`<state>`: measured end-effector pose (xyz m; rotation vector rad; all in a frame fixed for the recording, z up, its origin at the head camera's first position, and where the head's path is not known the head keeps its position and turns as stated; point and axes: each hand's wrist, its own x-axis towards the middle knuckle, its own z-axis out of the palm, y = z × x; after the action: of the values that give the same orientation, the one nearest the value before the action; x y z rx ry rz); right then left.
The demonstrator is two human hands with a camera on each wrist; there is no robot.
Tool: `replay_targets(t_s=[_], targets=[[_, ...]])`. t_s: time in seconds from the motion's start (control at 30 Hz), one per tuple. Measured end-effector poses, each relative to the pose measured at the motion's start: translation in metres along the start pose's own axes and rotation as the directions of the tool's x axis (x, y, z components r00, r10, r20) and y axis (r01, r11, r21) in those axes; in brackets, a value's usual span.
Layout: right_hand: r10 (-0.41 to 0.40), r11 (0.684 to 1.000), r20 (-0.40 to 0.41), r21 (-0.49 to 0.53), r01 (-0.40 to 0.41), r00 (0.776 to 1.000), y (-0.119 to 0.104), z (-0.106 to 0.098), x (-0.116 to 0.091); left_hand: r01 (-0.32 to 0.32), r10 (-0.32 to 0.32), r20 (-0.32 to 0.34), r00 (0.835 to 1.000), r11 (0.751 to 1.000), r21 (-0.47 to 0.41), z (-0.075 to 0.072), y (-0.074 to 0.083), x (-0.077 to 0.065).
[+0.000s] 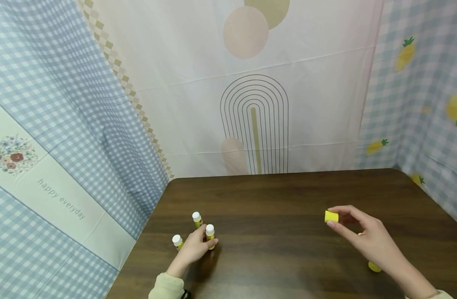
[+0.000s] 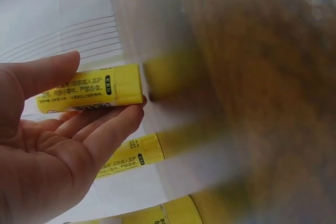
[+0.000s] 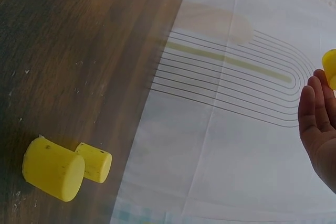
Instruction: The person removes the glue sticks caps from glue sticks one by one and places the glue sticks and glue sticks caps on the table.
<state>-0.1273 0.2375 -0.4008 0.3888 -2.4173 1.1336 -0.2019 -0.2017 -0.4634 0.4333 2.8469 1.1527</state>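
Observation:
On the left, my left hand [image 1: 195,246] grips a yellow glue stick [image 1: 210,233] with a white top, upright in the head view. The left wrist view shows the thumb and fingers round its yellow body [image 2: 125,84], its base close to the tabletop. Two similar glue sticks stand beside that hand, one behind [image 1: 197,221] and one to its left [image 1: 177,241]. Over on the right, my right hand [image 1: 370,237] pinches a small yellow cap [image 1: 331,216] between thumb and fingertips, raised above the table.
Two more yellow caps, a nearer one [image 3: 53,169] and a farther one [image 3: 95,162], stand on the dark wooden table [image 1: 273,207] under my right forearm. A pale printed curtain [image 1: 307,137] hangs behind the table, with a blue checked cloth [image 1: 112,124] along the left.

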Motion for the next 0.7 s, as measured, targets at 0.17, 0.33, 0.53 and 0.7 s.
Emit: replay_targets(t_s=[0.17,0.33,0.53,0.7], targets=[[-0.011,1.000,-0.008,-0.005,0.011,1.000,-0.0005,-0.0013,0.0009,0.006,-0.006,0.007,1.000,1.000,-0.002,0.0004,-0.0024,0.0000],[0.000,1.000,-0.027,-0.012,0.000,1.000,0.0004,-0.0026,0.0017,0.008,-0.008,0.010,1.000,1.000,-0.007,-0.0010,-0.0028,-0.0017],[0.030,0.999,-0.045,-0.021,-0.031,0.999,0.0032,-0.0052,0.0032,0.008,-0.008,-0.006,1.000,1.000,0.009,-0.0032,-0.0027,-0.0045],[0.027,1.000,-0.040,-0.014,-0.027,0.999,0.0039,-0.0068,0.0035,0.004,-0.003,-0.027,1.000,1.000,0.031,-0.0038,-0.0045,-0.0050]])
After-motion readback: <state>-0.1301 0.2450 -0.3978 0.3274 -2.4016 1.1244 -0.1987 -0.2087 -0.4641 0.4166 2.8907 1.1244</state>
